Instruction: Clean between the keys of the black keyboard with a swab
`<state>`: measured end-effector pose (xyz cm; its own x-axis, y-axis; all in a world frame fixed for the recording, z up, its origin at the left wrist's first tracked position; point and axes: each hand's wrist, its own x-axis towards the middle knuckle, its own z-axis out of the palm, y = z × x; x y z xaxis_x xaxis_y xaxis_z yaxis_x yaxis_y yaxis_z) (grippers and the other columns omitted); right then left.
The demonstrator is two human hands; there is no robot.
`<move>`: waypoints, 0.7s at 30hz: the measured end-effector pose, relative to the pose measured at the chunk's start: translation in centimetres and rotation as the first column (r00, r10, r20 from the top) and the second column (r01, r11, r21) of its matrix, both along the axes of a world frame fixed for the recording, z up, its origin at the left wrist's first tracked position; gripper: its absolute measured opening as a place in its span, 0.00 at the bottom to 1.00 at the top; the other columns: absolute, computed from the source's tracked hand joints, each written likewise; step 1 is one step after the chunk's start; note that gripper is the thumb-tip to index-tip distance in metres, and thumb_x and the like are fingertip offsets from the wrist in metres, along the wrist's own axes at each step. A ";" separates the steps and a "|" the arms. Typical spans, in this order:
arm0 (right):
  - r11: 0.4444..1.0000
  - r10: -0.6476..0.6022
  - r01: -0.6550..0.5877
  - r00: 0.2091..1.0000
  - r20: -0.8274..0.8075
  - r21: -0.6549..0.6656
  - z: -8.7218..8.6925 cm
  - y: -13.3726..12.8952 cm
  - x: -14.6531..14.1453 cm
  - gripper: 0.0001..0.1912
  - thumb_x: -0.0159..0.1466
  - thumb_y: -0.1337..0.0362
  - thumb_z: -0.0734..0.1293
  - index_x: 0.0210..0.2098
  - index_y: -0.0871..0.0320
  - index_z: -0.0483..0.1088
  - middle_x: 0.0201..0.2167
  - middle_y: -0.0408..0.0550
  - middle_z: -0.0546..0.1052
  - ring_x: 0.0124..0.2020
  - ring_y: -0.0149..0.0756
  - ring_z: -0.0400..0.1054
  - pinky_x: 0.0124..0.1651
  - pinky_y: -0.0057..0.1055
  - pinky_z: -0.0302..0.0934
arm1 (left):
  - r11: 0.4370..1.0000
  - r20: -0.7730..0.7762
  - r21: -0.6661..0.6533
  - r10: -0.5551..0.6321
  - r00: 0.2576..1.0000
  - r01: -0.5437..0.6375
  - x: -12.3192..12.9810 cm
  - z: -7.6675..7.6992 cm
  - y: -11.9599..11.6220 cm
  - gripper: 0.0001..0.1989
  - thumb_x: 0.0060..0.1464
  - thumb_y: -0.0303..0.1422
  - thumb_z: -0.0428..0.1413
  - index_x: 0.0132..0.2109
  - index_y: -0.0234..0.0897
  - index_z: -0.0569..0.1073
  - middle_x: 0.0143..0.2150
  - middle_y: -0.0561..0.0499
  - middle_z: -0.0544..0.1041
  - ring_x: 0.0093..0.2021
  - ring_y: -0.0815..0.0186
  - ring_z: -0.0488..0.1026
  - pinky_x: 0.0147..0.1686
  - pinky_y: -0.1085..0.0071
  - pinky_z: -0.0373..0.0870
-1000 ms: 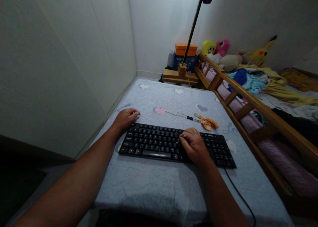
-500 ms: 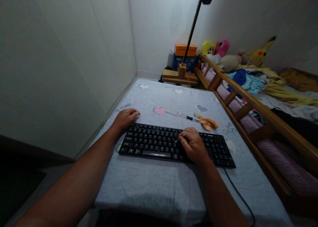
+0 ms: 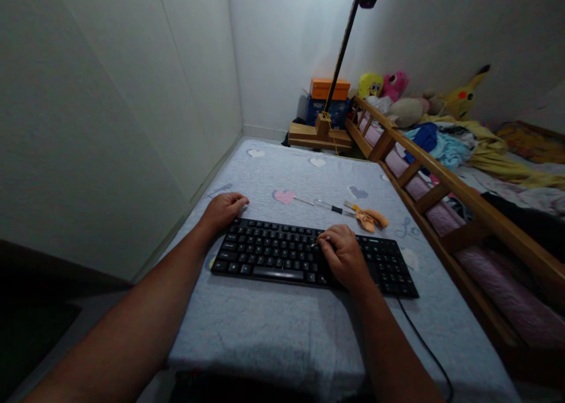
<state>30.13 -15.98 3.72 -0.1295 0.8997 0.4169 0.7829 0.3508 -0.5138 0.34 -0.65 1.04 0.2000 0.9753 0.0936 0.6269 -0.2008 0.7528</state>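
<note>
A black keyboard [image 3: 273,251] lies on the cloth-covered table. My right hand [image 3: 342,253] is over its right half, fingers pinched on a small cotton swab [image 3: 321,241] whose tip is at the keys. My left hand [image 3: 224,210] rests at the keyboard's upper left corner with its fingers curled together; whether something is between them is hidden. Beyond the keyboard lie a thin white stick [image 3: 304,201], a tool with a black grip [image 3: 336,209], a small brush [image 3: 351,205] and a crumpled orange cloth [image 3: 372,219].
The keyboard's cable [image 3: 426,344] runs off the near right side of the table [image 3: 265,332]. A wooden bed rail [image 3: 445,191] borders the right. A lamp stand's wooden base [image 3: 320,133] stands behind the table, and a white cabinet [image 3: 132,97] is at left.
My right hand and the cotton swab have shifted very slightly away from me over the keys. My left hand has stayed in place.
</note>
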 end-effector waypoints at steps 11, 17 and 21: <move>0.999 -0.003 0.003 1.000 0.004 0.032 0.0 0.1 -0.3 0.09 0.66 0.69 0.61 0.31 0.56 0.70 0.31 0.47 0.73 0.39 0.40 0.64 0.47 0.40 0.56 | 1.000 0.013 -0.006 -0.007 1.000 0.008 0.1 0.3 -0.1 0.19 0.54 0.45 0.51 0.35 0.35 0.78 0.20 0.54 0.70 0.22 0.64 0.66 0.26 0.69 0.59; 1.000 0.007 -0.007 1.000 0.008 0.010 -0.1 0.2 -0.7 0.08 0.65 0.69 0.62 0.33 0.55 0.72 0.32 0.48 0.74 0.41 0.41 0.64 0.47 0.41 0.56 | 1.000 0.014 -0.004 -0.010 1.000 0.010 0.0 0.0 0.1 0.20 0.54 0.46 0.51 0.36 0.34 0.79 0.20 0.53 0.71 0.23 0.63 0.67 0.25 0.68 0.59; 1.000 0.014 -0.014 1.000 -0.001 0.022 -0.1 0.2 -0.8 0.09 0.66 0.68 0.61 0.33 0.55 0.72 0.33 0.48 0.75 0.41 0.41 0.64 0.48 0.41 0.56 | 1.000 -0.002 0.008 -0.014 1.000 0.014 -0.1 0.0 0.2 0.20 0.54 0.46 0.51 0.37 0.34 0.79 0.21 0.53 0.72 0.23 0.63 0.68 0.26 0.68 0.60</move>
<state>29.37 -15.76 3.61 -0.1415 0.8883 0.4368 0.7775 0.3729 -0.5064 0.26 -0.44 1.03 0.2137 0.9717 0.1008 0.6255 -0.2153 0.7499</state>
